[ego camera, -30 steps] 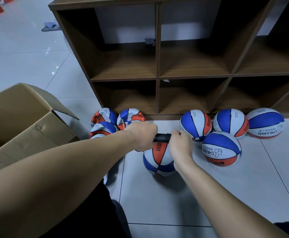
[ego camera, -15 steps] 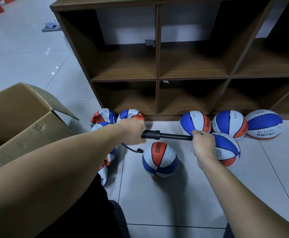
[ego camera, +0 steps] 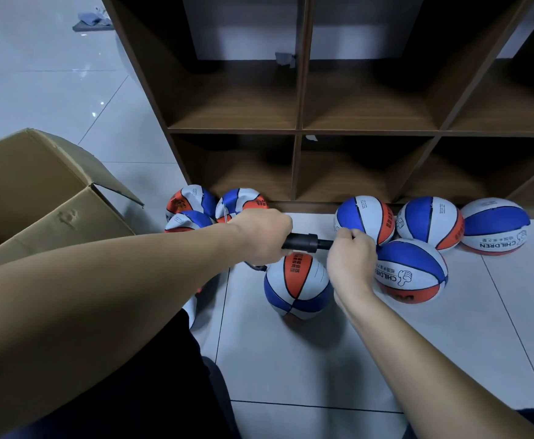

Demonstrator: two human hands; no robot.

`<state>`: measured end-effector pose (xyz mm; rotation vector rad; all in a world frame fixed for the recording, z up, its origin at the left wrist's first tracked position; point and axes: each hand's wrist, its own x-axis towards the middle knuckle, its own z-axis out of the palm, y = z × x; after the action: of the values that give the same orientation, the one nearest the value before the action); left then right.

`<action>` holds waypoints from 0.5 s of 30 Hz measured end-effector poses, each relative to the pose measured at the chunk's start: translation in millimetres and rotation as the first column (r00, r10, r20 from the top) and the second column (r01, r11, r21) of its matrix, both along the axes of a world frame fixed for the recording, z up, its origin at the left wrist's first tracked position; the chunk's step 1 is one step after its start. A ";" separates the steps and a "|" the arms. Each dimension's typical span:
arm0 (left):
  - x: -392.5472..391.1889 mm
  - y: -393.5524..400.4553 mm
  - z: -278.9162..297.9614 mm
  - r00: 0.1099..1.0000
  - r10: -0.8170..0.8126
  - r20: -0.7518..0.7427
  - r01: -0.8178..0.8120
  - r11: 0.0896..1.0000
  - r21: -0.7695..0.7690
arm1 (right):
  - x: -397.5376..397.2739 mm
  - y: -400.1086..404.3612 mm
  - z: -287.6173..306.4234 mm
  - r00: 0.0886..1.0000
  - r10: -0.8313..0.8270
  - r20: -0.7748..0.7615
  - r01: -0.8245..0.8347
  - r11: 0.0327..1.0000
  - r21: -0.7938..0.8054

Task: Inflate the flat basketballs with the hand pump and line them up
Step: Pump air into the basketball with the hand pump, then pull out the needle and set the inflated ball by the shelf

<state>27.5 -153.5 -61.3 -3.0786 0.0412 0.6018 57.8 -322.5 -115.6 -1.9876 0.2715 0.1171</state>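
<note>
Most of the hand pump (ego camera: 303,243) is hidden: only a short black stretch of barrel and a thin piece of rod show between the two fists. Its hose (ego camera: 256,267) appears only as a dark loop below the left hand (ego camera: 259,234), and where it meets the ball on the floor (ego camera: 297,285) cannot be made out. That red, white and blue ball sits on the floor tiles just under the pump. The flat balls (ego camera: 192,210) by the shelf's left corner are partly covered by the left forearm, so their number is unclear. The cardboard box (ego camera: 47,198) is cut off at the left edge.

The left hand's fingers are curled round the barrel, arm stretched forward across the view. The right hand (ego camera: 351,261) has its fingers closed round the handle end, which the fist hides, knuckles up. It overlaps the nearest inflated ball (ego camera: 413,272). Three more round balls (ego camera: 430,223) lie in a row against the base of the wooden shelf (ego camera: 300,131).
</note>
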 end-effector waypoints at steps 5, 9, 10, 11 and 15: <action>4.1 -9.2 5.6 0.999 -0.015 0.032 0.016 1.000 -0.015 | -6.7 7.5 8.5 1.000 0.021 0.017 -0.021 0.999 0.026; 6.2 -9.6 2.0 0.999 -0.026 0.027 0.027 0.999 -0.030 | -9.2 13.9 8.6 0.999 0.034 0.025 -0.035 0.998 0.042; 6.7 -8.8 0.9 1.000 -0.024 0.019 0.025 0.999 -0.034 | -8.7 14.5 9.9 0.999 0.038 0.020 -0.039 0.998 0.041; 7.4 -7.3 0.0 1.000 -0.023 0.015 0.023 0.999 -0.041 | -7.6 15.0 11.1 0.998 0.052 0.022 -0.052 0.998 0.033; 10.9 3.4 -2.6 1.000 0.016 -0.007 -0.017 0.995 -0.094 | 0.5 16.8 17.2 0.988 0.156 0.016 -0.157 0.987 0.031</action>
<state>38.5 -150.1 -63.9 -3.1709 0.0451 0.6280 58.3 -305.7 -98.5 -1.9758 0.1035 0.2069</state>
